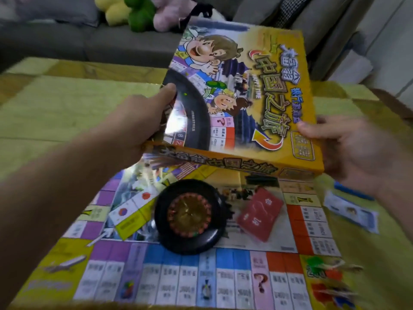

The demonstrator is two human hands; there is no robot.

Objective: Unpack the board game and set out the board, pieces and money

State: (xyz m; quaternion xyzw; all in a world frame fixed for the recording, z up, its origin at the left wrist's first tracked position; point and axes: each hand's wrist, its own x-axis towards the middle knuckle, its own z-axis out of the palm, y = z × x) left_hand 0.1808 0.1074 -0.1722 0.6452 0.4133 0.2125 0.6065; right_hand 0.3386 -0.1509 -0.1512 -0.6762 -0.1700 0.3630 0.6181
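Observation:
I hold the yellow game box (263,90) tilted in the air above the table, with its cartoon lid facing me. My left hand (138,124) grips its left edge and my right hand (355,148) grips its right corner. Below it the game board (223,276) lies unfolded flat. A black roulette wheel (190,215) sits on the board's middle. A red card deck (260,213) lies just right of the wheel. A blue and white paper note (350,213) lies off the board's right edge. The box hides the board's far part.
The board lies on a yellow-green checked tablecloth (67,113). A grey sofa (100,41) stands behind the table with yellow, green and pink plush toys (136,12) on it. Small coloured pieces (321,271) blur at the board's near right corner.

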